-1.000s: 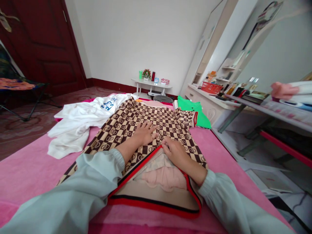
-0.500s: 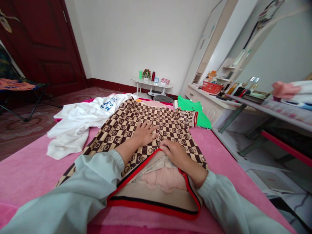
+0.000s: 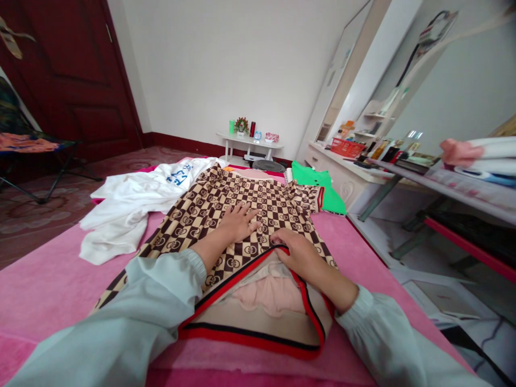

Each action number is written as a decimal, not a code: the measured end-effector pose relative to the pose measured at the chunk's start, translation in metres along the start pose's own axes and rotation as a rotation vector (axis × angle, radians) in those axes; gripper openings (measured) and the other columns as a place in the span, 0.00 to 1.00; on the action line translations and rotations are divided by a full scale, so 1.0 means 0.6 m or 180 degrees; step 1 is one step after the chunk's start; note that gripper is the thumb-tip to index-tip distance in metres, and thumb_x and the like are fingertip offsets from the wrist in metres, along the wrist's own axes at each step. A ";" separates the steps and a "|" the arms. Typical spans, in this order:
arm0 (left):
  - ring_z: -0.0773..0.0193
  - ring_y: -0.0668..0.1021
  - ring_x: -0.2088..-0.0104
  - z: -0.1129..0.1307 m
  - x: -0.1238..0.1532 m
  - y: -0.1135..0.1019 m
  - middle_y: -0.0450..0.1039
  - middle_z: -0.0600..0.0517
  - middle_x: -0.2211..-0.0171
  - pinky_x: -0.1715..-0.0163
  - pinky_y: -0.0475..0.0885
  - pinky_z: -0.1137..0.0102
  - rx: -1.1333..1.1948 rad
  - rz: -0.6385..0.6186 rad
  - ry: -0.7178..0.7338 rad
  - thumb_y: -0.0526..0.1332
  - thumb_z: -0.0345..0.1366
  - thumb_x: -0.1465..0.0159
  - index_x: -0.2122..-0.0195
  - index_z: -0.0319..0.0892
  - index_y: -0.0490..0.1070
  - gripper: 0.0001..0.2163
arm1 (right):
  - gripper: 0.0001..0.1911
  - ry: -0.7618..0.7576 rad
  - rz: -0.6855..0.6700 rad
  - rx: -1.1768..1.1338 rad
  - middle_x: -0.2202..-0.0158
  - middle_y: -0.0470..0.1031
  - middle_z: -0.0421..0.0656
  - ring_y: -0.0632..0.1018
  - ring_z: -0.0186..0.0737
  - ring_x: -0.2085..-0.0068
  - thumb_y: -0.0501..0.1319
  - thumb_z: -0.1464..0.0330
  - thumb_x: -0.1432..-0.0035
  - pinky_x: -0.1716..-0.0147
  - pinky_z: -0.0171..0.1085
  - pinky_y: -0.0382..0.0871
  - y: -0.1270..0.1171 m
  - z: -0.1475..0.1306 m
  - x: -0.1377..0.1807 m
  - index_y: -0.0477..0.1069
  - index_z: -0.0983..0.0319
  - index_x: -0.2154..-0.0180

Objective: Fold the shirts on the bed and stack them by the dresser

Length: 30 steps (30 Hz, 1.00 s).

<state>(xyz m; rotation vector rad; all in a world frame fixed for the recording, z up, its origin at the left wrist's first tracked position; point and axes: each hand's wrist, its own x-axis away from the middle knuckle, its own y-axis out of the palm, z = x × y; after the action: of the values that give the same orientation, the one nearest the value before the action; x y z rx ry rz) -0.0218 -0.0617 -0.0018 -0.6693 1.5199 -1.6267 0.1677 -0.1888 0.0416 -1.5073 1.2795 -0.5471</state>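
Observation:
A brown-and-cream checked garment (image 3: 201,207) with a red and black hem lies spread on the pink bed cover (image 3: 48,285). My left hand (image 3: 238,221) lies flat on the checked cloth, fingers stretched out. My right hand (image 3: 300,252) rests at the peak of the raised hem, fingers curled over the red edge. Under the lifted hem a pale pink lining (image 3: 268,293) shows.
A white shirt with blue print (image 3: 129,201) lies crumpled to the left, a green garment (image 3: 318,185) at the far right of the bed. A small white table (image 3: 250,142) stands by the wall, a dressing table (image 3: 346,166) and metal rack (image 3: 443,188) to the right. A folding chair (image 3: 28,145) stands left.
My right hand has shifted slightly right and its fingers have curled over the hem. The left hand has stayed flat in place.

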 end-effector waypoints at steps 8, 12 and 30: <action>0.49 0.50 0.34 -0.002 -0.004 0.010 0.46 0.53 0.33 0.39 0.44 0.47 0.0012 0.0084 -0.0032 0.37 0.60 0.36 0.36 0.58 0.51 0.30 | 0.14 0.0236 0.0462 0.0290 0.63 0.76 0.41 0.75 0.39 0.60 0.53 0.78 0.51 0.58 0.35 0.65 -0.014 0.015 -0.027 0.72 0.60 0.66; 0.50 0.50 0.34 -0.003 -0.006 0.015 0.47 0.53 0.33 0.39 0.44 0.48 0.0016 0.0152 -0.0021 0.37 0.59 0.36 0.36 0.58 0.51 0.29 | 0.13 0.0127 0.0654 0.0294 0.63 0.76 0.41 0.75 0.39 0.60 0.54 0.77 0.51 0.58 0.35 0.64 -0.013 0.009 -0.059 0.73 0.60 0.65; 0.49 0.50 0.34 0.002 0.000 -0.002 0.46 0.52 0.33 0.40 0.45 0.47 0.0049 0.0031 -0.0006 0.37 0.59 0.35 0.35 0.57 0.51 0.29 | 0.23 0.0245 0.0306 0.1603 0.58 0.73 0.43 0.72 0.39 0.55 0.52 0.83 0.57 0.64 0.33 0.61 -0.114 -0.021 0.018 0.70 0.60 0.60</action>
<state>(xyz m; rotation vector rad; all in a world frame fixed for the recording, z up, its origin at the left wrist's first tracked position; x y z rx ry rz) -0.0212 -0.0623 -0.0003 -0.6540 1.5055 -1.6286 0.1903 -0.2110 0.1042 -1.0097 1.1558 -0.8014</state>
